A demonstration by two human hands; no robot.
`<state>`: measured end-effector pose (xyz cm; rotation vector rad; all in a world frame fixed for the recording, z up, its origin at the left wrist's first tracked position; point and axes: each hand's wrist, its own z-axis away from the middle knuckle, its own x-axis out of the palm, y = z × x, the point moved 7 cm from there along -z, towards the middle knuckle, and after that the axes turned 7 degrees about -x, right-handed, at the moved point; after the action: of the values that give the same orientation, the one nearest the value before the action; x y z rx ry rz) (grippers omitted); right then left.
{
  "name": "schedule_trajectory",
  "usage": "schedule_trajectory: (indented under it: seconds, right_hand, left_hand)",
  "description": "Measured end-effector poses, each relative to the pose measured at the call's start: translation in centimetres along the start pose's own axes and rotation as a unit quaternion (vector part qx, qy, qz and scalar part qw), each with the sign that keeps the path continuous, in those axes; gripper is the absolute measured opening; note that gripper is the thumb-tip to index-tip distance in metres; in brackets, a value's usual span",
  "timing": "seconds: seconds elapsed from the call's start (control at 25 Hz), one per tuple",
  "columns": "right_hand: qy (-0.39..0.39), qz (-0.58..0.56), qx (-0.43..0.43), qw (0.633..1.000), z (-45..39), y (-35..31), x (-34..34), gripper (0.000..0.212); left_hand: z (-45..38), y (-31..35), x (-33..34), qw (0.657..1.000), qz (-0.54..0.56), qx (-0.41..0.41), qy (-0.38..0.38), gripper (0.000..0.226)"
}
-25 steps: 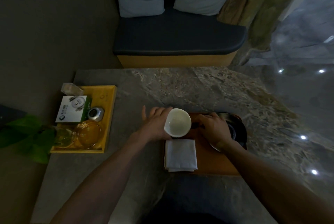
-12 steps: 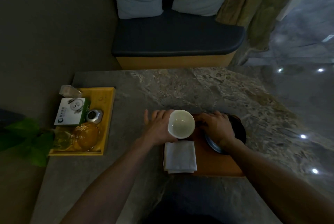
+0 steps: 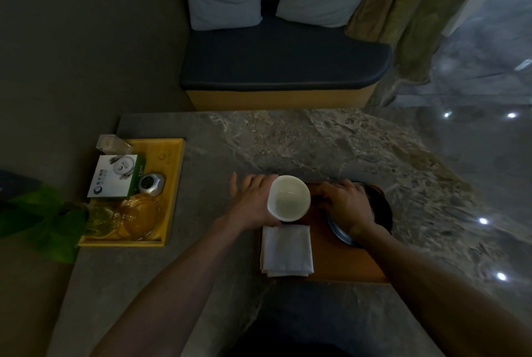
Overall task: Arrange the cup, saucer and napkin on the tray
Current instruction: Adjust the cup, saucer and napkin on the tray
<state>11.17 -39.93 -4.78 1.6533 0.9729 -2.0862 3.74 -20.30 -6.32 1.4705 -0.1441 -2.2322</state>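
Note:
A white cup (image 3: 289,198) is held by my left hand (image 3: 253,202) just above the far left corner of the brown wooden tray (image 3: 339,266); the fingers stretch out behind the cup. A folded white napkin (image 3: 286,250) lies flat on the tray's left end, right under the cup. My right hand (image 3: 345,204) rests on and grips a dark round saucer (image 3: 381,212) at the tray's far right, covering most of it.
The tray lies on a grey stone table (image 3: 288,140). A yellow tray (image 3: 176,184) at the left holds a white box (image 3: 115,181), a silver object (image 3: 151,184) and a glass teapot (image 3: 138,212). A green plant (image 3: 34,212) sits at the left edge, a cushioned bench (image 3: 282,63) beyond the table.
My right hand has shifted the saucer slightly on the tray's right end. The left hand keeps the cup in nearly the same spot above the napkin.

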Motion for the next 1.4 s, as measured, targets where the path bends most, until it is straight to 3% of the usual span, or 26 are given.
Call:
schedule_trajectory:
  seconds: [0.72,1.04,1.2,1.4]
  right_hand:
    - [0.005,-0.021,0.012,1.0,0.2,-0.2,-0.2,0.019]
    - [-0.007,-0.025,0.058,0.998,0.9,-0.2,0.5,0.034]
    - [-0.039,0.009,0.109,0.993,3.2,-0.2,1.6,0.059]
    - [-0.084,0.037,0.096,0.991,6.7,-0.7,2.6,0.06]
  left_hand:
    - [-0.1,-0.3,0.6,1.0,0.002,-0.018,0.002,0.113]
    - [1.6,-1.2,1.5,0.99,0.091,-0.108,-0.014,0.12]
    - [3.7,-1.5,2.3,0.98,0.133,-0.149,-0.003,0.109]
    - [6.7,-1.2,5.1,0.979,0.105,-0.17,-0.041,0.089]
